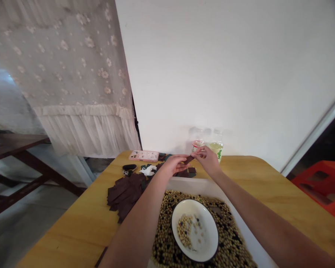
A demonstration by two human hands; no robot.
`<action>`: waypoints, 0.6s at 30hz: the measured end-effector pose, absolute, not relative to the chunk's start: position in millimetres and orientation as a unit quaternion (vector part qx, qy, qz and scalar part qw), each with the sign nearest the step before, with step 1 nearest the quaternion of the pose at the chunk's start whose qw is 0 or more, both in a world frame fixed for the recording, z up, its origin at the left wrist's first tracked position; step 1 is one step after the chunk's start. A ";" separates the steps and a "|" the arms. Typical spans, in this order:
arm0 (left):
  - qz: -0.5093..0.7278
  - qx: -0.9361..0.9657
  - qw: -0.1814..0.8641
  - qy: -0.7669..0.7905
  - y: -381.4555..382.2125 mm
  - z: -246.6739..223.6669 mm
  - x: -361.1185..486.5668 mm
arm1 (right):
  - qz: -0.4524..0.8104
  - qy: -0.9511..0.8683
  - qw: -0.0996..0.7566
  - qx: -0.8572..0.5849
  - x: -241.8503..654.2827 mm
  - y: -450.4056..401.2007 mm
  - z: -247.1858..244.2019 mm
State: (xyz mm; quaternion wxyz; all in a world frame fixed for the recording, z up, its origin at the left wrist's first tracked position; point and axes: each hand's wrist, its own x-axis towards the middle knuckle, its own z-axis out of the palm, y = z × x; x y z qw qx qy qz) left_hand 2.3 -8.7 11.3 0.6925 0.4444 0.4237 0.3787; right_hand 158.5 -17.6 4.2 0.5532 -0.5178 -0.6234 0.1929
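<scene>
On the yellow wooden tabletop, a white boxy tray with small round tan and black beads in it. On the beads, a round, white, dark-rimmed dish, more beads inside. Left of the tray, a pile of flat dark-brown strips. Behind the pile, a flat pink phone. Past the tray, one strip between left hand and right hand. Farther back, by the white wall, two clear containers.

Wooden table bears phone, brown strips, white tray
</scene>
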 end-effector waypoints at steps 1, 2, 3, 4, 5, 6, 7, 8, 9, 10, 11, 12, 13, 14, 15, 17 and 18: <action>0.379 0.444 0.691 0.425 -9.1 11.5 2.4 | 0.192 -0.620 0.555 -0.520 158.8 -17.3 3.6; 0.379 0.444 0.691 0.427 -9.4 11.7 2.5 | 0.191 -0.618 0.557 -0.521 159.2 -17.0 2.9; 0.379 0.443 0.690 0.428 -9.6 12.0 2.7 | 0.191 -0.616 0.559 -0.521 159.6 -16.6 2.2; 0.379 0.443 0.690 0.429 -9.8 12.2 2.8 | 0.192 -0.616 0.560 -0.520 160.1 -16.1 1.6; 0.379 0.442 0.691 0.429 -10.0 12.5 3.0 | 0.191 -0.615 0.560 -0.520 160.6 -15.6 1.0; 0.379 0.442 0.692 0.428 -10.1 12.8 3.2 | 0.190 -0.615 0.560 -0.522 161.2 -15.1 0.5; 0.378 0.441 0.693 0.427 -10.1 12.9 3.4 | 0.189 -0.614 0.559 -0.524 161.7 -14.5 0.0; 0.378 0.441 0.694 0.426 -10.1 13.0 3.6 | 0.187 -0.613 0.559 -0.527 162.2 -14.0 -0.5; 0.377 0.440 0.695 0.426 -10.0 12.9 3.7 | 0.186 -0.612 0.558 -0.529 162.6 -13.5 -1.0; 0.377 0.440 0.695 0.427 -9.9 12.7 3.8 | 0.186 -0.611 0.559 -0.529 162.9 -13.1 -1.5; 0.377 0.440 0.694 0.428 -9.7 12.2 3.7 | 0.186 -0.611 0.560 -0.527 163.1 -12.9 -1.9; 0.376 0.442 0.693 0.428 -9.4 11.5 3.6 | 0.187 -0.612 0.562 -0.523 163.2 -12.7 -2.4; 0.375 0.444 0.693 0.427 -9.1 10.6 3.3 | 0.188 -0.613 0.564 -0.520 163.3 -12.6 -2.8; 0.373 0.446 0.694 0.424 -8.7 9.5 3.0 | 0.188 -0.613 0.566 -0.518 163.3 -12.7 -3.1; 0.371 0.449 0.696 0.420 -8.3 8.5 2.7 | 0.190 -0.614 0.564 -0.519 163.4 -12.8 -3.2; 0.367 0.453 0.698 0.415 -7.5 6.7 2.2 | 0.196 -0.613 0.554 -0.527 163.7 -13.4 -2.8; 0.366 0.455 0.696 0.417 -7.2 6.2 2.0 | 0.204 -0.610 0.550 -0.532 163.9 -13.9 -2.2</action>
